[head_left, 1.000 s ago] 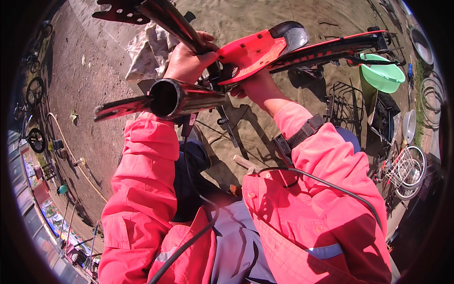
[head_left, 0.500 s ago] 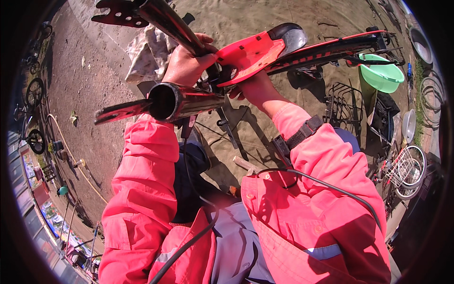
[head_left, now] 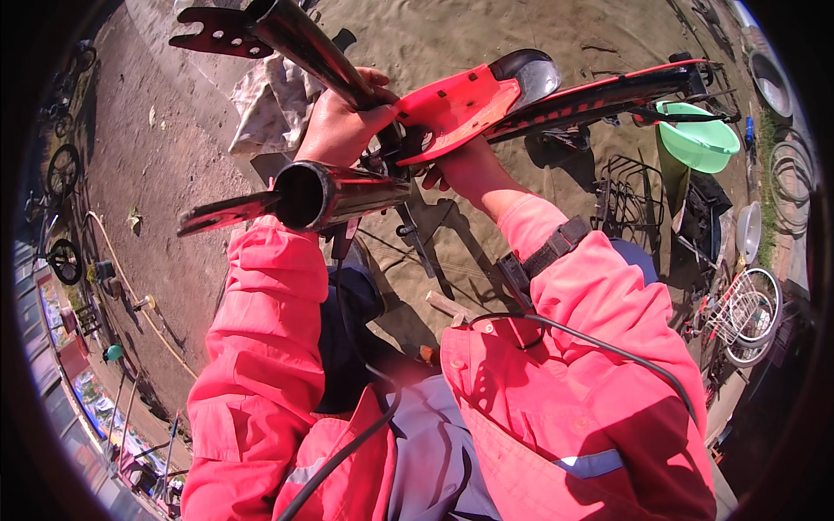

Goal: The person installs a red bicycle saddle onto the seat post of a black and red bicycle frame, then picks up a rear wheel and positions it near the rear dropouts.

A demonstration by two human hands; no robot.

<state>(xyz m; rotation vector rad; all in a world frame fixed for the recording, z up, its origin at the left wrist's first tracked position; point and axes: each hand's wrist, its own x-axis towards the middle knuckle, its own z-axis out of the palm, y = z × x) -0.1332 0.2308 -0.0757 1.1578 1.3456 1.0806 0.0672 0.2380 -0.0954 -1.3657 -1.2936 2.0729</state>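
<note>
A red and black bicycle frame [head_left: 556,100] is held up in front of me, its open metal tube end [head_left: 304,195] pointing at the camera. My left hand [head_left: 339,126] grips the frame where a dark tube [head_left: 304,48] runs up and left. My right hand [head_left: 456,165] is under the red chain guard [head_left: 452,108], touching the frame near the crank; its fingers are mostly hidden. Both arms wear red sleeves.
Sandy ground lies below with a crumpled cloth [head_left: 265,104]. A green plastic basin [head_left: 699,139], a black wire rack [head_left: 630,195], a white wire basket [head_left: 751,308] and bicycle wheels [head_left: 61,169] stand around. A black cable [head_left: 556,326] crosses my right arm.
None of note: both hands stay on the frame, which shifts only slightly.
</note>
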